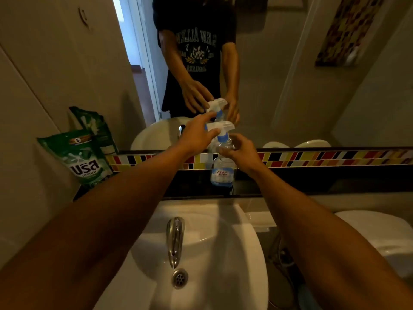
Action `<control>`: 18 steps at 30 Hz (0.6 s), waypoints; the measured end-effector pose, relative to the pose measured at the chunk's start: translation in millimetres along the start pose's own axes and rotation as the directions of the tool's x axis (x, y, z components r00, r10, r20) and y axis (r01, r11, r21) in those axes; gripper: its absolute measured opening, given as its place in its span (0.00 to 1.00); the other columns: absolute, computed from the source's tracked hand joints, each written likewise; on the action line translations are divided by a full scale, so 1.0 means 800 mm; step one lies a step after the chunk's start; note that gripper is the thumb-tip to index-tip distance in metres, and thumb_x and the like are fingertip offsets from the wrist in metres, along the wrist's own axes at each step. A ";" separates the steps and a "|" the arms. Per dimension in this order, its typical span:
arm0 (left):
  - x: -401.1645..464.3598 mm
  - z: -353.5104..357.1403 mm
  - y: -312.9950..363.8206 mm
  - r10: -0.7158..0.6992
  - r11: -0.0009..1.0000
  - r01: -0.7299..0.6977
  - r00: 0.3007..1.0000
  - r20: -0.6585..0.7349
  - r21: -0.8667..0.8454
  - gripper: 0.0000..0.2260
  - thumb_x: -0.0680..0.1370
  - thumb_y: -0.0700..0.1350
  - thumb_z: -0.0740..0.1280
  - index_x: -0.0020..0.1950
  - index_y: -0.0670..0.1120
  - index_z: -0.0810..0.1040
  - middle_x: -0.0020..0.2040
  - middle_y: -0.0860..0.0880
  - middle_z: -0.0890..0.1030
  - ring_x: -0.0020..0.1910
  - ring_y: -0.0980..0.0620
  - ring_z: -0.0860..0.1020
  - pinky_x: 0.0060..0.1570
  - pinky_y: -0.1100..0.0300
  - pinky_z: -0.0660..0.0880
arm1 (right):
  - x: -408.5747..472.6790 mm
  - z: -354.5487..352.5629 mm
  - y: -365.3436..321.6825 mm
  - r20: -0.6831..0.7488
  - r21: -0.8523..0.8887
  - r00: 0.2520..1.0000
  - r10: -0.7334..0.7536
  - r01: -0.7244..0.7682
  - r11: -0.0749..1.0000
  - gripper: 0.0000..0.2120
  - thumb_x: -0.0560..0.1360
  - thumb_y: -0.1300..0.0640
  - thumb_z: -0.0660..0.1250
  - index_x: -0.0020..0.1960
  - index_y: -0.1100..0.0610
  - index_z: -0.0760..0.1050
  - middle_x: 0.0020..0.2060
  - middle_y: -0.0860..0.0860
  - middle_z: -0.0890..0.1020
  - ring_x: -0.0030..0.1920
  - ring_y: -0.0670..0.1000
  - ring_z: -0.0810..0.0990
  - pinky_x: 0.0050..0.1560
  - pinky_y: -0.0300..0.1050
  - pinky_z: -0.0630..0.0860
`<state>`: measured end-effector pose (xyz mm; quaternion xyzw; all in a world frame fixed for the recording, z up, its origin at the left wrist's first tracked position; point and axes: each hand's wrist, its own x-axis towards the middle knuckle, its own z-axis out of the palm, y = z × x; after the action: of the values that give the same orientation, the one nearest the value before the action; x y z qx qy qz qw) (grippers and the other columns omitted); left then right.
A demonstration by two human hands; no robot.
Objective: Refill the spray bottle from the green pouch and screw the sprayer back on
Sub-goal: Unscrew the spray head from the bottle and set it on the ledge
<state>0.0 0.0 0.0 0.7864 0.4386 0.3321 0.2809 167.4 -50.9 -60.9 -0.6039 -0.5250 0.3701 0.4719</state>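
A clear spray bottle [222,173] with a blue and white label stands upright on the dark ledge [290,184] behind the sink. Its white sprayer [220,127] with a blue collar sits on the neck. My left hand [196,133] has its fingers on the sprayer head. My right hand [240,151] is wrapped around the bottle's shoulder just under the collar. The green pouch [83,159] stands at the ledge's left end, leaning against the wall, apart from both hands. The mirror behind repeats the hands and sprayer.
A white sink [201,247] with a chrome tap [175,238] and drain lies below my arms. A strip of coloured tiles [324,158] runs along the wall under the mirror. A white toilet cistern lid [380,231] is at the right.
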 end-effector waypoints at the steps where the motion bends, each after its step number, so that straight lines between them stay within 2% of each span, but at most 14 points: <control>1: 0.004 0.002 0.000 -0.004 1.000 0.004 1.000 0.009 -0.001 0.25 0.80 0.45 0.68 0.76 0.48 0.68 0.72 0.46 0.73 0.69 0.48 0.73 0.62 0.59 0.70 | 0.003 0.001 -0.001 0.023 0.016 1.000 -0.009 0.009 1.000 0.27 0.78 0.58 0.75 0.74 0.56 0.72 0.64 0.51 0.81 0.62 0.52 0.82 0.50 0.40 0.81; 4: 0.009 0.008 -0.005 -0.029 0.999 0.028 0.999 0.032 0.023 0.22 0.80 0.45 0.68 0.74 0.47 0.71 0.70 0.46 0.75 0.67 0.49 0.74 0.59 0.61 0.70 | 0.006 0.002 0.002 0.065 0.046 0.998 -0.003 0.000 0.999 0.17 0.79 0.62 0.73 0.64 0.51 0.74 0.53 0.46 0.83 0.52 0.46 0.84 0.46 0.38 0.82; 8: 0.012 0.013 -0.008 -0.037 0.999 0.037 0.999 0.024 0.023 0.19 0.80 0.43 0.67 0.71 0.45 0.74 0.66 0.46 0.77 0.64 0.49 0.76 0.59 0.60 0.72 | 0.010 0.006 0.008 0.043 0.048 0.999 0.016 -0.019 0.999 0.14 0.79 0.63 0.72 0.62 0.55 0.75 0.50 0.46 0.83 0.48 0.44 0.83 0.40 0.32 0.80; 12: 0.014 0.008 0.002 -0.025 1.000 0.025 1.000 -0.001 0.002 0.18 0.81 0.42 0.66 0.71 0.43 0.74 0.66 0.45 0.76 0.63 0.50 0.74 0.57 0.62 0.68 | 0.014 0.007 0.011 0.046 -0.018 0.998 0.043 -0.042 0.999 0.17 0.78 0.65 0.73 0.65 0.57 0.76 0.51 0.45 0.82 0.49 0.42 0.82 0.45 0.36 0.78; 15: 0.018 -0.008 0.013 0.011 1.000 -0.012 0.999 -0.036 -0.016 0.18 0.81 0.41 0.66 0.71 0.43 0.75 0.67 0.44 0.76 0.61 0.53 0.73 0.58 0.63 0.67 | 0.014 0.004 0.010 0.044 -0.023 0.998 0.051 -0.050 0.998 0.20 0.77 0.66 0.73 0.68 0.59 0.75 0.54 0.47 0.83 0.51 0.43 0.81 0.49 0.37 0.77; 18: 0.025 -0.031 0.019 0.036 0.999 -0.039 0.996 -0.083 -0.037 0.17 0.81 0.43 0.66 0.70 0.43 0.75 0.67 0.45 0.76 0.65 0.49 0.74 0.63 0.59 0.71 | 0.012 0.000 0.003 0.052 -0.029 0.997 0.053 -0.052 0.998 0.21 0.78 0.65 0.72 0.69 0.58 0.75 0.56 0.49 0.83 0.51 0.43 0.81 0.48 0.38 0.77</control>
<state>-3.4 13.9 32.2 0.7745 0.4285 0.3780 0.2715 169.7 -41.2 -63.1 -0.6141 -0.5263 0.3908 0.4396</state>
